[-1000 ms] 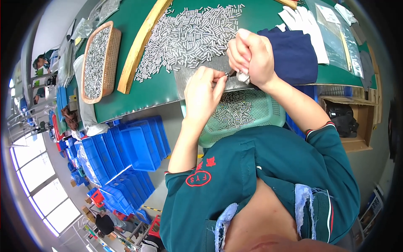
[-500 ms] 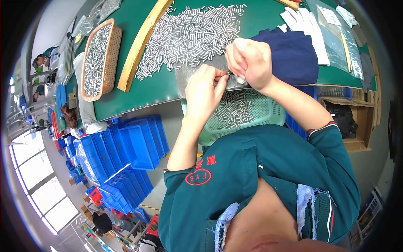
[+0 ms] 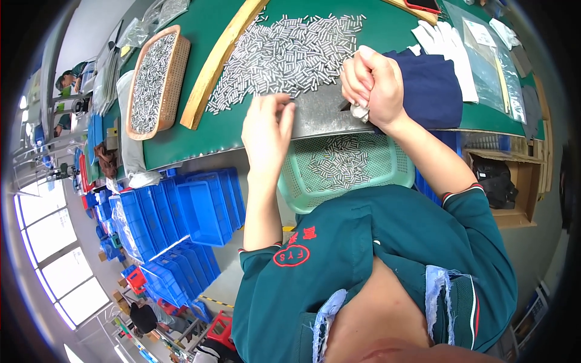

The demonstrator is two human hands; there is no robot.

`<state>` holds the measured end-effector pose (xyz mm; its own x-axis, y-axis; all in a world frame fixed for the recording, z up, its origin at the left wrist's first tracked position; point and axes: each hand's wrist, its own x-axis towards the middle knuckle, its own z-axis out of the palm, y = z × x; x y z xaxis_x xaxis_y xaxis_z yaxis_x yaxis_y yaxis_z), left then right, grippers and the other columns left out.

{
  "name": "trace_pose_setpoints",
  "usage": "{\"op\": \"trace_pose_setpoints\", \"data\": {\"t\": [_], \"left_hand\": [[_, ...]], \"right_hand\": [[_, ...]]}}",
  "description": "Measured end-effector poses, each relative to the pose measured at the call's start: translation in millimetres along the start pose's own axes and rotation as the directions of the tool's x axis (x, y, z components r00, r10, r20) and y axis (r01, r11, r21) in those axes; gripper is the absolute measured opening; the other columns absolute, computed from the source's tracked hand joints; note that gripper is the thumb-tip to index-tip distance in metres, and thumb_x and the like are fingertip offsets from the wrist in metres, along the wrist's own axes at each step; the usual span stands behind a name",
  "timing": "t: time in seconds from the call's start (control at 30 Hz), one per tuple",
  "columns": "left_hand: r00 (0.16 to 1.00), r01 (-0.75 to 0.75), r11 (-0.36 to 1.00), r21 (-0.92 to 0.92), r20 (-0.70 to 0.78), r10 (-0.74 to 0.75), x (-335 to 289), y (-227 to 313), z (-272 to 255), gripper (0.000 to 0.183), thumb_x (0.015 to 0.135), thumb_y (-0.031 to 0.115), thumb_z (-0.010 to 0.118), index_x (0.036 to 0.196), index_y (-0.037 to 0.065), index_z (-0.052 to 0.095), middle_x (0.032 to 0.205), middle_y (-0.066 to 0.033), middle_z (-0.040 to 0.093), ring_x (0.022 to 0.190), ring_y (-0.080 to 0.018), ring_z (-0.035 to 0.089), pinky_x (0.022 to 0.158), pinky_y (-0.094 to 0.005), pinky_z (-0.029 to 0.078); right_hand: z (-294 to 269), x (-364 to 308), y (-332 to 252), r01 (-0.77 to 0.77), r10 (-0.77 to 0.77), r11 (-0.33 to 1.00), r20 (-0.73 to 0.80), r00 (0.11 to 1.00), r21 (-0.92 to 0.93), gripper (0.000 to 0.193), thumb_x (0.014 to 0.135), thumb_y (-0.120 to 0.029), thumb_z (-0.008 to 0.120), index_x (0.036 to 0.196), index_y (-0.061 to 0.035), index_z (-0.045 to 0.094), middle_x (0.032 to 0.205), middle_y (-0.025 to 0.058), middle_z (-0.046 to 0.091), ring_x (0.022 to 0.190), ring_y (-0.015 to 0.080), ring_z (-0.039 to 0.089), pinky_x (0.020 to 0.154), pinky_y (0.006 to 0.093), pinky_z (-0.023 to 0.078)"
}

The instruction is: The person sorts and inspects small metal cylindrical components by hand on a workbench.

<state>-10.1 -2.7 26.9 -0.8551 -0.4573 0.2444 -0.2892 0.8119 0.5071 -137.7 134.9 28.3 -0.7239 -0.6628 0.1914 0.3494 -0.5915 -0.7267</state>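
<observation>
The left hand (image 3: pixel 266 130) reaches to the near edge of the heap of small metal pins (image 3: pixel 290 51) on the green tabletop (image 3: pixel 200 136), its fingers bunched over a few pins. Just right of the heap, the right hand (image 3: pixel 375 85) is closed, fingers pressed around a white cloth (image 3: pixel 361 112). A green basket (image 3: pixel 345 166) sits below the heap, holding more pins.

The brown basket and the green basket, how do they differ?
The brown basket is long, narrow and woven, lying on the green table at the person's left; the green basket is broad, plastic mesh, below the table edge. The brown one is heaped full; the green one holds a thin scatter. Both hold small metal pins.
</observation>
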Motion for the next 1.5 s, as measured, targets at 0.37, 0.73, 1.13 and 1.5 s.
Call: {"op": "trace_pose_setpoints", "data": {"t": [0.37, 0.73, 1.13, 1.5], "left_hand": [[0.994, -0.077, 0.993, -0.091, 0.073, 0.083, -6.1, 13.5, 15.4, 0.011, 0.071, 0.01, 0.064, 0.073, 0.006, 0.055, 0.07, -0.0066, 0.054, 0.067, -0.0228, 0.055, 0.062, -0.0337, 0.044], [0.993, -0.075, 0.983, -0.165, 0.077, 0.089, -8.8, 26.9, 32.0, 0.012, 0.07, 0.008, 0.065, 0.072, 0.005, 0.053, 0.067, -0.0052, 0.052, 0.064, -0.0213, 0.054, 0.059, -0.0325, 0.043], [0.99, -0.084, 0.976, -0.201, 0.093, 0.105, -8.5, 24.6, 31.2, 0.011, 0.07, 0.007, 0.065, 0.072, 0.005, 0.055, 0.067, -0.0049, 0.052, 0.064, -0.0207, 0.054, 0.06, -0.0319, 0.043], [0.99, -0.11, 0.975, -0.194, 0.071, 0.126, -10.0, 21.3, 33.6, 0.01, 0.07, 0.007, 0.065, 0.073, 0.005, 0.055, 0.068, -0.0054, 0.052, 0.065, -0.0219, 0.054, 0.06, -0.0326, 0.043]], "right_hand": [[0.1, 2.2, -2.2, -0.03, 0.031, 0.995, -0.005, 1.0, 0.096, 0.041, 0.09, -0.021, 0.035, 0.051, -0.0085, 0.03, 0.043, 0.0025, 0.034, 0.034, 0.0092, 0.03, 0.037, 0.023, 0.031], [2.9, 1.1, -2.3, -0.017, 0.017, 1.0, -0.084, 0.996, 0.004, 0.042, 0.09, -0.025, 0.031, 0.051, -0.0107, 0.027, 0.042, 0.0003, 0.028, 0.034, 0.0088, 0.026, 0.036, 0.0236, 0.028], [6.1, 0.2, -0.4, 0.019, -0.025, 0.997, -0.087, 0.996, -0.076, 0.042, 0.091, -0.024, 0.031, 0.051, -0.0099, 0.027, 0.042, 0.0009, 0.029, 0.034, 0.0088, 0.025, 0.036, 0.0234, 0.027], [7.1, -0.7, 2.2, 0.05, -0.056, 0.995, -0.071, 0.996, -0.084, 0.043, 0.091, -0.024, 0.03, 0.051, -0.0095, 0.028, 0.042, 0.0011, 0.03, 0.034, 0.0088, 0.025, 0.036, 0.0234, 0.026]]}}
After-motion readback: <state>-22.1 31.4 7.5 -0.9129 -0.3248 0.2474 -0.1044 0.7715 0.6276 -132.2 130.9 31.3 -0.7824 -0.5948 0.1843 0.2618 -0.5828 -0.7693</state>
